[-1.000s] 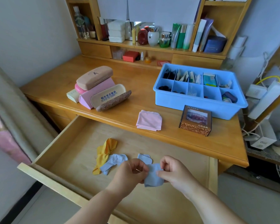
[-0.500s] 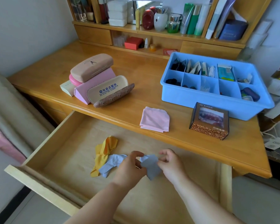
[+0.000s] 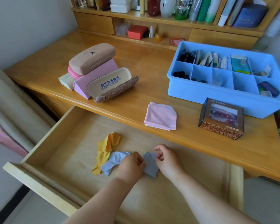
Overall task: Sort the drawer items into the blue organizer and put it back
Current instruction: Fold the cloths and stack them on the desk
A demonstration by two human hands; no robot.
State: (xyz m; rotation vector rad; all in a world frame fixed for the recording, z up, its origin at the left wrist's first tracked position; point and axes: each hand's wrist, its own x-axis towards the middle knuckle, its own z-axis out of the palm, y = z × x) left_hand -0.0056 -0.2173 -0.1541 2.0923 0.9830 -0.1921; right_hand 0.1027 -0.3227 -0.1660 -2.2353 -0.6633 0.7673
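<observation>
Both hands over the open drawer (image 3: 44, 152). Left hand (image 3: 131, 165) and right hand (image 3: 166, 159) each pinch an edge of a small grey-blue cloth (image 3: 149, 165), fingers curled onto it, cloth held between them low over the drawer floor. Light blue cloth (image 3: 113, 160) and yellow cloth (image 3: 106, 147) lie crumpled in the drawer, just left of the left hand. Blue organizer (image 3: 217, 97) sits on the counter (image 3: 152, 65) at right, partly filled. Folded pink cloth (image 3: 160, 116) and a brown box (image 3: 221, 118) sit near the counter's front edge; glasses cases (image 3: 94, 68) are stacked at left.
</observation>
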